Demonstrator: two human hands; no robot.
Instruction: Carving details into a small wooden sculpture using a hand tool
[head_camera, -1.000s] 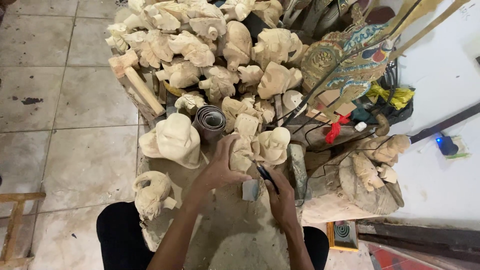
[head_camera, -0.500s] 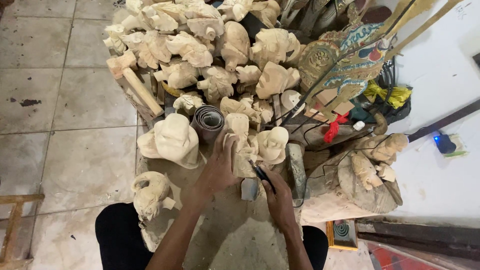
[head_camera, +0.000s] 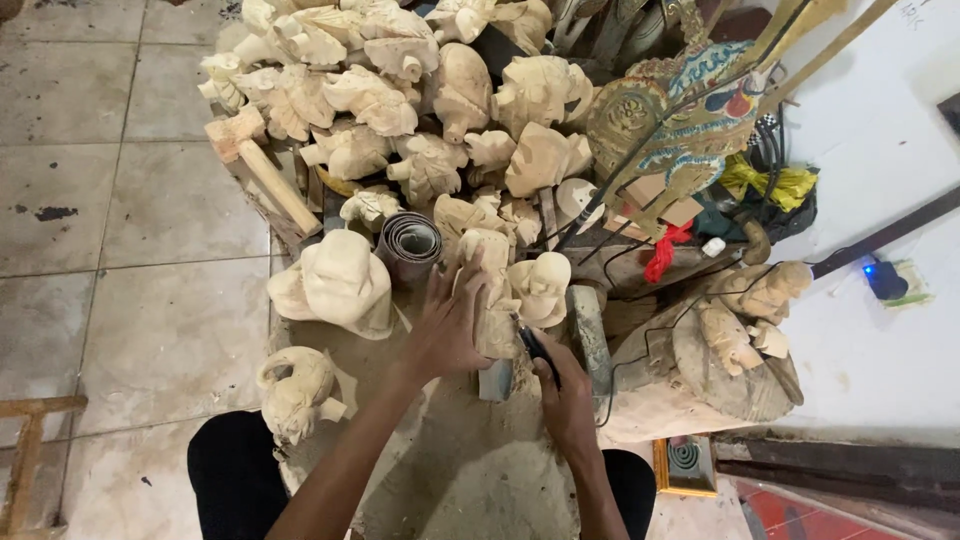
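Upright, carving (head_camera: 492, 290) under left grip (head_camera: 447, 325)

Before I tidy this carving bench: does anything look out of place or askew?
Nothing looks damaged. The unpainted carvings lie heaped anyhow, a wooden mallet lies slanted at the pile's edge, and a painted flat puppet stands out among the bare wood.
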